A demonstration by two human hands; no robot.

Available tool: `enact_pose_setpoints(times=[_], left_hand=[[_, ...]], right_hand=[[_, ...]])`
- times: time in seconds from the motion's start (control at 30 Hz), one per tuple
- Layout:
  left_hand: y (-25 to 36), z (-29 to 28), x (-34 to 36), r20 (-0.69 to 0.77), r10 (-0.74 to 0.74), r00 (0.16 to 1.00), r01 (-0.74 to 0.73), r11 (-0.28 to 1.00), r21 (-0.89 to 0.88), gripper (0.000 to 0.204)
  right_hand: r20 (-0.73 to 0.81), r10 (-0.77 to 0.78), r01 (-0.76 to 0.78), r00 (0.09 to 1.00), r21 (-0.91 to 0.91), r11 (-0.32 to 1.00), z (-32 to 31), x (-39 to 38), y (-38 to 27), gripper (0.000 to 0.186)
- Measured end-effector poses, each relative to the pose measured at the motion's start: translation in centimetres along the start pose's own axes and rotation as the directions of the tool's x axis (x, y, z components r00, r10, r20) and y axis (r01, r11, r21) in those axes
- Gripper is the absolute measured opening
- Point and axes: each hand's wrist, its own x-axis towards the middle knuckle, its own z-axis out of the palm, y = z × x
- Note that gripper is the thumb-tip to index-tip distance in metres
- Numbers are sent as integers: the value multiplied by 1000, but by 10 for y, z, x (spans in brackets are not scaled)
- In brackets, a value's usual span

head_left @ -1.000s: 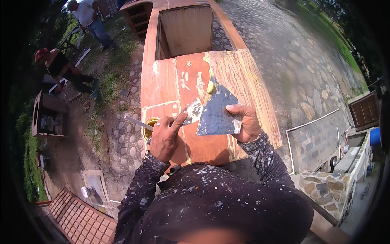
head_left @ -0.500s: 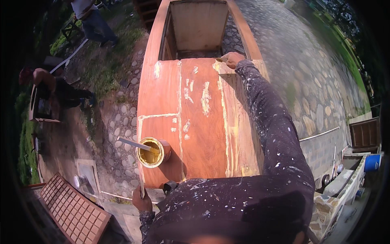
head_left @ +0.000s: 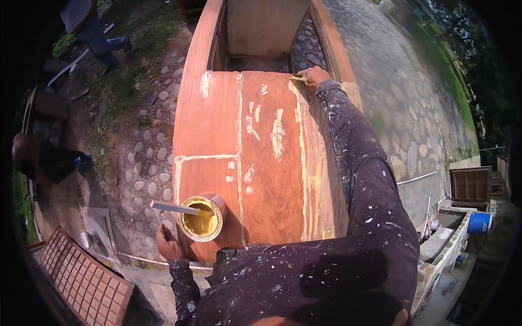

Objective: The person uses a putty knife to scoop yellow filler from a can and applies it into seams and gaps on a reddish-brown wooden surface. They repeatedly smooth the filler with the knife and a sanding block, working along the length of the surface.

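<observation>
My right hand (head_left: 314, 77) reaches to the far edge of a reddish-brown wooden panel (head_left: 212, 125), closed on a flat putty spreader (head_left: 297, 78). The spreader touches the panel beside a pale filler seam. Close to the near left corner, my left hand (head_left: 169, 244) is closed around a thin, flat blade seen edge-on. Just right of that hand stands an open can (head_left: 220, 209) of yellow filler (head_left: 202, 221), with a flat grey stick (head_left: 169, 207) leaning out over its rim. Cream filler streaks (head_left: 278, 136) and patches mark the wood.
Beyond the panel, the wooden frame has a deep opening (head_left: 258, 64). Two people are on the left, one standing (head_left: 100, 41), one low down (head_left: 43, 155). A gridded wooden panel (head_left: 87, 277) leans at lower left. Cobbles (head_left: 397, 119) and a blue bucket (head_left: 479, 223) lie right.
My left hand has risen toward the can with its blade. My right hand stays at the far edge with the spreader. The view has shifted, and the standing person has changed position.
</observation>
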Motion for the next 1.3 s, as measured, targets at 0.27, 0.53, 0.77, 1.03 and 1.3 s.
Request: enact_pose_setpoints(times=[0.27,0.53,0.77,1.03,1.3], left_hand=[[-17,32,7,120,-73,990,71,997,26,39],[-13,36,8,114,8,993,-7,1000,-9,46],[-3,39,16,140,-102,985,105,994,-13,55],[-23,50,16,57,-148,987,145,988,58,59],[-44,58,18,17,-13,1000,12,997,71,49]], right_hand=[[51,98,-98,994,7,995,11,20,-11,41],[74,-50,59,996,-125,990,29,-127,-85,18],[-122,-50,58,991,65,996,20,-142,-33,49],[137,12,-26,991,101,995,11,18,-14,53],[164,-2,25,986,-138,990,22,-83,-62,33]])
